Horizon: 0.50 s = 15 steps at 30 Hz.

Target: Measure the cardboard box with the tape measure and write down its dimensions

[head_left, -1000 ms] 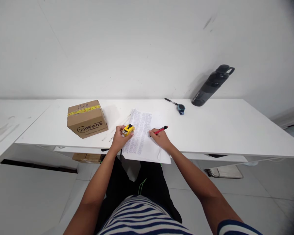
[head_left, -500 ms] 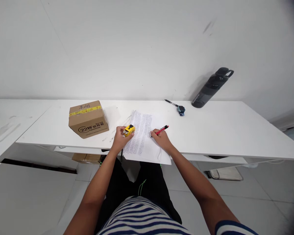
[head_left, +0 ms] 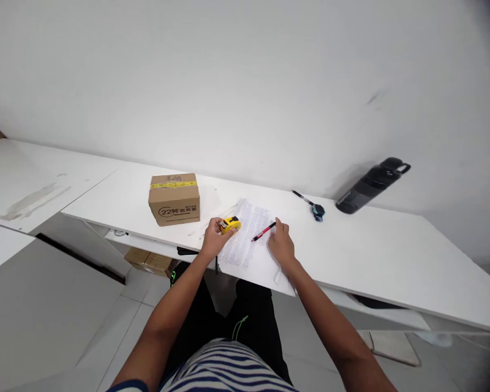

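Paper [head_left: 251,239] covered in dense lines of writing lies on the white table [head_left: 375,245], its near edge hanging a little over the table's front. We see the left hand [head_left: 215,238] at the sheet's left edge, fingers curled around a yellow tape measure [head_left: 231,224] that sits just on the paper's margin. We see the right hand [head_left: 281,245] resting on the right part of the sheet; a red pen [head_left: 263,231] lies slanted across the paper with its upper end by the fingertips, and we cannot tell whether the fingers grip it or only touch it.

Left of the hands, well apart from the paper, stands a sealed cardboard box [head_left: 174,199] with yellow tape across its top and printed lettering on its front. Behind the paper, toward the wall, we make out a black pen [head_left: 301,197] lying beside a small blue-grey object [head_left: 318,211]. Farther right a dark water bottle [head_left: 371,185] leans against the white wall. Under the table, below the box, part of another cardboard carton [head_left: 149,261] shows.
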Tool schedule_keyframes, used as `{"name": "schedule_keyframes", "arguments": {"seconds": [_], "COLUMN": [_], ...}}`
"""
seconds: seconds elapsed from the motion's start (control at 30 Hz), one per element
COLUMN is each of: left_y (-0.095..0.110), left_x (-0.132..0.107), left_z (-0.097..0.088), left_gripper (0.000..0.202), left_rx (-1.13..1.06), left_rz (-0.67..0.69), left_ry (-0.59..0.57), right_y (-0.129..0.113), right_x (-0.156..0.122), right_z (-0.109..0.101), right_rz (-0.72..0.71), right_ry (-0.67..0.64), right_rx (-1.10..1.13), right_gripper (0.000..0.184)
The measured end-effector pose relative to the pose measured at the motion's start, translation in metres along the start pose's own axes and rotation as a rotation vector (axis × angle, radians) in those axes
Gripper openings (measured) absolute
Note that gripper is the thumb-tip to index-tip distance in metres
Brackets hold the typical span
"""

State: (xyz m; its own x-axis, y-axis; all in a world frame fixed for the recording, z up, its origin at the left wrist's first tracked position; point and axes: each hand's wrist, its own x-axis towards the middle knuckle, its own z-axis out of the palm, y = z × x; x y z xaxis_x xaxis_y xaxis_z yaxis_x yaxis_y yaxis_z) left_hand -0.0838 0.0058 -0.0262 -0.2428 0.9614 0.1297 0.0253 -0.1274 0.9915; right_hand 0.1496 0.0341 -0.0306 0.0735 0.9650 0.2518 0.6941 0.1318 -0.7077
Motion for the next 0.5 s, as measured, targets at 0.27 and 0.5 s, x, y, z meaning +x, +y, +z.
{"name": "schedule_keyframes", "arguments": {"seconds": [0.27,0.5], "left_y": [0.067,0.111], "left_x": [-0.034,-0.004], "left_z": [-0.034,-0.162], "left_gripper": [0.052,0.057], "left_rx": [-0.235,0.281], "left_rz": [0.279,0.459], "left_ry": [-0.002,0.432], "right_y": [-0.135,-0.265], "right_x": [-0.016,0.030], "right_z": [0.003,0.054], "right_rz": [-0.338,-0.757], "right_ry": [-0.693,-0.528], "right_rx": [0.749,0.444], "right_gripper": [0.083,0.059]}}
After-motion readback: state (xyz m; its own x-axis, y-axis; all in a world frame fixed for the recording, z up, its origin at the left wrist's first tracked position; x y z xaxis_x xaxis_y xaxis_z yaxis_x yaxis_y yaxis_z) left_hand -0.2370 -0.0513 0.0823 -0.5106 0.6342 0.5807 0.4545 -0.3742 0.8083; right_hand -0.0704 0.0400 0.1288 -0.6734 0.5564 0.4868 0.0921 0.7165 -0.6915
